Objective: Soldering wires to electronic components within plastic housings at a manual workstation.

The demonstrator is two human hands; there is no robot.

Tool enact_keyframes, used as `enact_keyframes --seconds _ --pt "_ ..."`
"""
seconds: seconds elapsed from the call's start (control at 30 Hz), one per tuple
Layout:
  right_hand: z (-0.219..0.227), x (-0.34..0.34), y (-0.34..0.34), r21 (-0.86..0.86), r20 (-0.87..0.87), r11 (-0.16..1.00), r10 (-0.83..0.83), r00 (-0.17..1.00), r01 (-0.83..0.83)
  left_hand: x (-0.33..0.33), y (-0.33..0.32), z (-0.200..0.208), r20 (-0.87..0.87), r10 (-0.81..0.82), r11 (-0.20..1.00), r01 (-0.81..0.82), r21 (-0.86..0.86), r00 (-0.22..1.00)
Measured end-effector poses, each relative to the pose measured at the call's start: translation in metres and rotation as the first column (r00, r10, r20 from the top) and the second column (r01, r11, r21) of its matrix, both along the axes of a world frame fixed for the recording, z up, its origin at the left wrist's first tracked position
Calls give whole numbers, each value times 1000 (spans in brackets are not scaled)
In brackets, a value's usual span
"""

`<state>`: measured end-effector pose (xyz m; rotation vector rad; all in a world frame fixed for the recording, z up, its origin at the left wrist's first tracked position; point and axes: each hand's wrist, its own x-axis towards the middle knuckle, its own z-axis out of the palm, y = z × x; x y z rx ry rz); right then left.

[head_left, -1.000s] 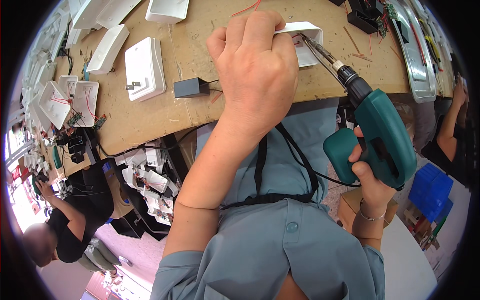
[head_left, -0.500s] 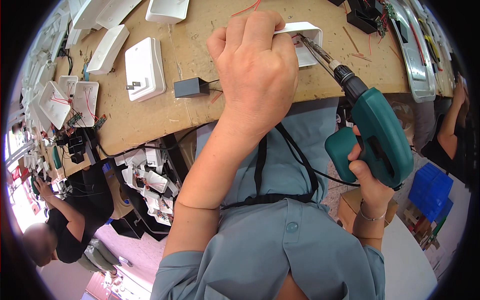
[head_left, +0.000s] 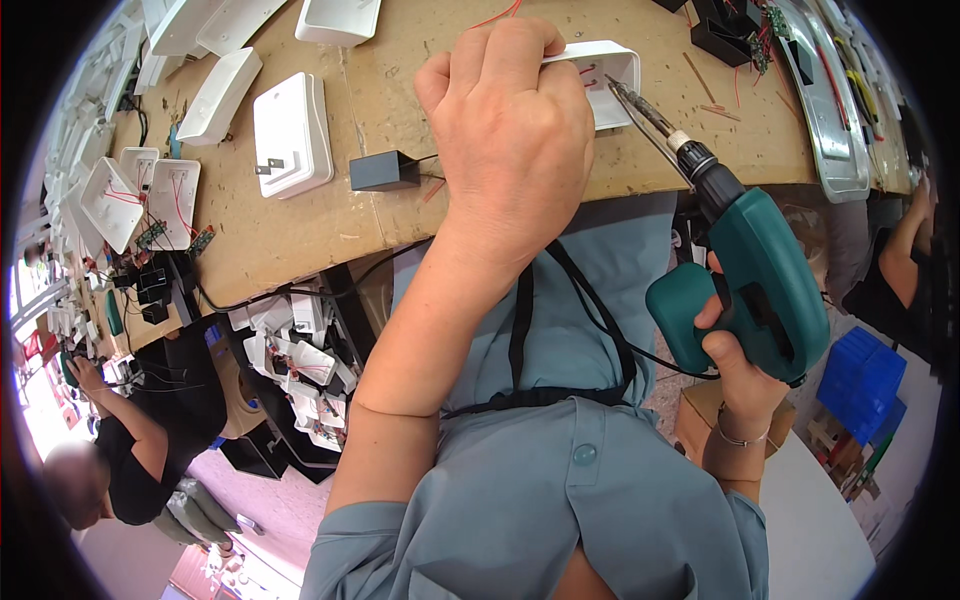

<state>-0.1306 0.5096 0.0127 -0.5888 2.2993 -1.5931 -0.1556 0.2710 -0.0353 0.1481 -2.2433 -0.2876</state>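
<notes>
My left hand (head_left: 520,140) is closed over the left side of a white plastic casing (head_left: 628,66), resting near the table's front edge. My fingertips are hidden behind the hand. Inside the casing, short red wire ends show beside my knuckles. My right hand (head_left: 745,385) is wrapped around the handle of a green soldering gun (head_left: 770,270), which slants up and left. Its thin metal tip reaches into the casing's opening, just right of the red wires and seemingly apart from them. A small black box (head_left: 384,172) with a dark lead lies left of my left wrist.
A white plug-in shell (head_left: 292,140) with two prongs lies further left, among several white casings (head_left: 220,98). At the right stand a metal tray (head_left: 835,150) with tools and black boxes (head_left: 722,40) with circuit boards. A co-worker (head_left: 150,430) sits at the lower left.
The soldering gun's tip has drawn slightly right, away from the red wires in the casing. My left hand keeps its hold on the casing.
</notes>
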Motion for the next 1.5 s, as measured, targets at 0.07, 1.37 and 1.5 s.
enact_keyframes --seconds 0.07,1.37,1.5 --pt "1 2 -1 -9 22 1000 -21 1000 21 0 0 0 0 2 1000 -2 -1 1000" --pt "-3 -7 -14 -27 -35 999 28 999 -29 -34 -17 -21 -570 -271 959 271 -88 775" --pt "0 -7 -15 4 -28 1000 13 1000 -12 -34 -15 -18 -576 -266 960 264 -90 773"
